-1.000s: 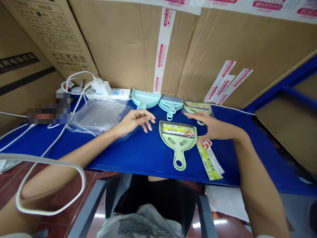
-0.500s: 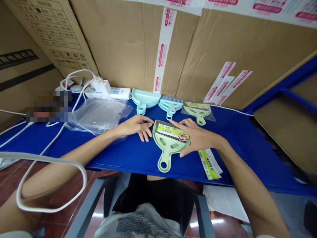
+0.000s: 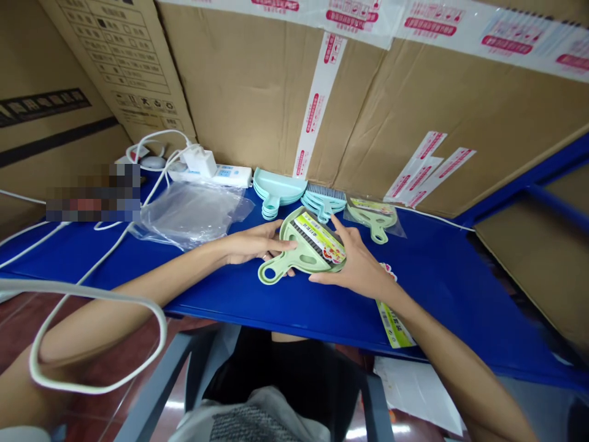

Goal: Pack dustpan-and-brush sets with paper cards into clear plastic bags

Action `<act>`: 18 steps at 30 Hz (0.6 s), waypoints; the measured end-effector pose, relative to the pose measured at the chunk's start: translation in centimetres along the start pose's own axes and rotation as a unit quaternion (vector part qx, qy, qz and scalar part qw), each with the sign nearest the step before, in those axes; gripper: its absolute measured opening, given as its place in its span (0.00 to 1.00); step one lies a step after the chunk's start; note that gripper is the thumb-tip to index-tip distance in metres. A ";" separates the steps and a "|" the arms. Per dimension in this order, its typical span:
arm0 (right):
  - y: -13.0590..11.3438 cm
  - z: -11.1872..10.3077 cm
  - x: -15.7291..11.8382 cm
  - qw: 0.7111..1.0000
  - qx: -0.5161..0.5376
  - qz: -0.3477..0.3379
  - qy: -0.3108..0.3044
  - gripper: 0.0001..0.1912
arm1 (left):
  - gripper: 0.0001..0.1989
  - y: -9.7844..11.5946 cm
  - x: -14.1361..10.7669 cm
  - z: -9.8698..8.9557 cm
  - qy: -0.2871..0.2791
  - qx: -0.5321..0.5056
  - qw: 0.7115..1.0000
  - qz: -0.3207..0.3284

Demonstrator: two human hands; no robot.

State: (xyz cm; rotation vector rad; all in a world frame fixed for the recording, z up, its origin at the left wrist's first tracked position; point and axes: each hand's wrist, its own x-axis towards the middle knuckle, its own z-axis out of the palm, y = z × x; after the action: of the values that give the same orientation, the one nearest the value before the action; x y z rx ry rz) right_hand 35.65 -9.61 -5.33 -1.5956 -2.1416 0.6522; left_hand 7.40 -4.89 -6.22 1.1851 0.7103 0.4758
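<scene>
Between my two hands is a light green dustpan and brush set (image 3: 299, 253), tilted with its ringed handle toward the lower left. A yellow-green label card (image 3: 317, 233) lies across the brush's dark bristles. My left hand (image 3: 264, 244) grips the set's left side, thumb on top and fingers underneath. On the other side, my right hand (image 3: 352, 255) is curved around the wide edge, its thumb at the lower rim. More label cards (image 3: 394, 325) lie on the table by my right forearm.
Along the back stand stacked light blue dustpans (image 3: 278, 187), light blue brushes (image 3: 324, 201) and a bagged green set (image 3: 375, 216). Clear plastic bags (image 3: 193, 212) lie at left, near a power strip (image 3: 232, 175). A white cable (image 3: 163, 331) loops over my left forearm. Cardboard (image 3: 248, 92) walls the back.
My left hand has moved right and taken hold of the green set. The set has lifted and turned, its handle swinging left. My right hand stays at its wide edge.
</scene>
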 end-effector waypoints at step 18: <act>0.2 0.8 1.6 0.889 0.440 0.125 0.031 0.24 | 0.44 -0.2 -0.1 0.3 -0.153 0.003 0.988 0.018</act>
State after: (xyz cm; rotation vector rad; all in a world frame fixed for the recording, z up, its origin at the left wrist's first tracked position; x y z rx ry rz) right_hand 34.87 -8.14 -6.05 -1.3112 -1.2530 1.3791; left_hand 7.52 -5.27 -6.33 1.2445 0.4264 0.3125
